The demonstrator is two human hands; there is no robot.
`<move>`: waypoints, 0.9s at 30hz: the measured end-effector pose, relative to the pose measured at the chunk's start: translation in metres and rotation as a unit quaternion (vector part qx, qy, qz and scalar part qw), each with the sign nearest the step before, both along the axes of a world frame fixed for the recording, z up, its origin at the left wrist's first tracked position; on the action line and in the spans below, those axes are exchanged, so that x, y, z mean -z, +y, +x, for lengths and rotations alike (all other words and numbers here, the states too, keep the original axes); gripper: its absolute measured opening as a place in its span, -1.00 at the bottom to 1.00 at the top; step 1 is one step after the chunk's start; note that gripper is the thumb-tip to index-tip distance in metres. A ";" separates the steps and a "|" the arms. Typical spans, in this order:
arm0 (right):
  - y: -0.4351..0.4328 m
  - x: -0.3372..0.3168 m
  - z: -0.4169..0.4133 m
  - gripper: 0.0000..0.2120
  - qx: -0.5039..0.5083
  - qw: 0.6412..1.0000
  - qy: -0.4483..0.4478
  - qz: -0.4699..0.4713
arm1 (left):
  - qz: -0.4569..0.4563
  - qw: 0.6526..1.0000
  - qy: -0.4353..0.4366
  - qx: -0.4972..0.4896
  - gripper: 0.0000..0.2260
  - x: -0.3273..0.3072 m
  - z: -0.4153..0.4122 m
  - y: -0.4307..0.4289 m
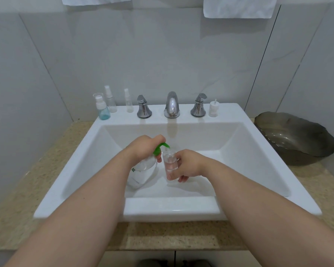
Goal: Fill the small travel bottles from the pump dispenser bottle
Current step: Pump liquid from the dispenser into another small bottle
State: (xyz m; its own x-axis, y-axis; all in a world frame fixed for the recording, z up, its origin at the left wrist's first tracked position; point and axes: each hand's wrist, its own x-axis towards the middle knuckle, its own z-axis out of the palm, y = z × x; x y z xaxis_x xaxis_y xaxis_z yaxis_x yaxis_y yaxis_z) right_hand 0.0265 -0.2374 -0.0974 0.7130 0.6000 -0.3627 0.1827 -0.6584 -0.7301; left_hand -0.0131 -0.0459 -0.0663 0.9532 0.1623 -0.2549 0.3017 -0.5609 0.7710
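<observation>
Head view shows the left hand (143, 146) gripping the pump dispenser bottle (143, 173) over the sink (258, 157), green nozzle (163, 146) above a small travel bottle (170, 164) pinched by the right hand (187, 165); a misaligned nozzle could spill liquid

a white sink (181, 211) sits in a speckled beige counter (62, 155). on its back ledge: three small bottles (111, 105) at 11 o'clock, chrome faucet (171, 106) at 12, white cap (213, 109) at 1. a dark shell-shaped dish (297, 137) rests on the counter at 3.
</observation>
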 end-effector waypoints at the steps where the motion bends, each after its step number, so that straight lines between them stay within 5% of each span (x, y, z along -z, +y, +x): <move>1: 0.000 0.000 0.000 -0.56 -0.002 1.000 0.000 -0.002 | 0.001 1.000 -0.001 0.003 -0.49 0.000 0.000 0.000; 14: 0.000 0.004 0.005 -0.53 0.010 1.000 0.005 0.002 | 0.008 1.000 -0.015 -0.012 -0.24 0.006 0.003 0.003; 27: -0.001 0.004 0.005 -0.43 0.013 1.000 0.008 -0.001 | 0.020 1.000 0.003 -0.009 -0.36 0.001 0.000 0.000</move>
State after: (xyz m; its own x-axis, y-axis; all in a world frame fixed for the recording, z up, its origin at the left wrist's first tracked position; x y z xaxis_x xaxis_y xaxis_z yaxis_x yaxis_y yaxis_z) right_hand 0.0317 -0.2388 -0.1019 0.7220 0.5815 -0.3749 0.1542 -0.6635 -0.7321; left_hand -0.0134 -0.0458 -0.0671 0.9483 0.1897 -0.2543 0.3172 -0.5863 0.7454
